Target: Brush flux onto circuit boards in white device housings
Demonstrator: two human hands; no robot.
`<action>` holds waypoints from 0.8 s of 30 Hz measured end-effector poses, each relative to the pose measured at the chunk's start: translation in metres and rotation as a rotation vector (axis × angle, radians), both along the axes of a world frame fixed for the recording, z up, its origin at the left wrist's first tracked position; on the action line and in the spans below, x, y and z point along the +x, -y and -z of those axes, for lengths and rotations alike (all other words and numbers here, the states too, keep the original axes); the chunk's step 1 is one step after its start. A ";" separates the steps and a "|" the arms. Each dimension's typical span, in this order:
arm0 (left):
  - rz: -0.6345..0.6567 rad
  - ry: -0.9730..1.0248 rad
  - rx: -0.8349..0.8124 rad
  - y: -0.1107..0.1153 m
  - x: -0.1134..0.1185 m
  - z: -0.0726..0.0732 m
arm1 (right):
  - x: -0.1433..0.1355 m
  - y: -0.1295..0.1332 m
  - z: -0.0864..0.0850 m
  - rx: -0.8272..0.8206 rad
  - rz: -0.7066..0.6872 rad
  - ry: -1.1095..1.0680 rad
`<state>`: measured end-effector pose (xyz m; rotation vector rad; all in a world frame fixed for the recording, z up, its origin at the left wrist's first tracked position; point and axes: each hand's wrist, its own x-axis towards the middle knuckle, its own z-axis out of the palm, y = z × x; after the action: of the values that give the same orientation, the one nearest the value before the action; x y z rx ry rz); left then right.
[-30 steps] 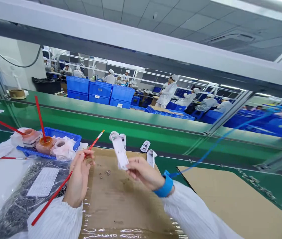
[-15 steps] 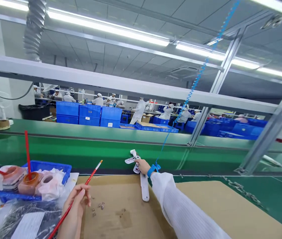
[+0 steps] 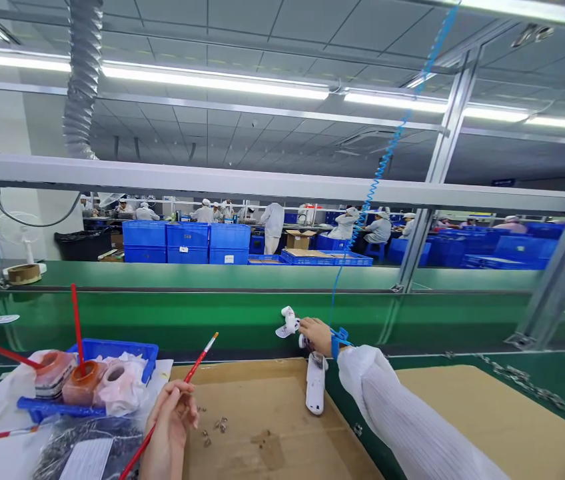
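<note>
A red paintbrush (image 3: 201,360) with a pale tip is held in my left hand (image 3: 172,415), its fingers closed round the handle and the bristles pointing up. My right hand (image 3: 316,335), with a blue wristband (image 3: 340,341), reaches over the green belt (image 3: 232,320) with its fingers on a small white part (image 3: 288,322). Just below that hand, a long white piece (image 3: 315,387) lies on the cardboard edge. Several small metal bits (image 3: 220,425) are scattered on the cardboard (image 3: 242,387).
To the left, a blue tray (image 3: 150,353) holds orange-stained jars (image 3: 81,387) with brushes and tissue. A plastic bag (image 3: 122,433) lies in front. A coiled blue cord (image 3: 382,163) hangs at the right. Metal posts (image 3: 415,247) and a chain (image 3: 527,380) stand beyond; people sit behind.
The view has levelled and shifted, so hands and bench appear further right. My left hand still holds the brush; my right hand remains at the white parts, now turned more palm-down.
</note>
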<state>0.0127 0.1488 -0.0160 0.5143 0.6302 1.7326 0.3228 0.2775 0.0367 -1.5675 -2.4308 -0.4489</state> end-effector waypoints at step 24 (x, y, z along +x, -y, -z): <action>0.092 -0.583 0.229 0.032 -0.005 -0.017 | -0.081 0.146 0.052 -1.140 -0.418 -1.548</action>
<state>0.0080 0.1173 0.0010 1.2156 0.7993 1.5731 0.2413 0.1311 -0.0148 -0.7711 -1.4236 1.7486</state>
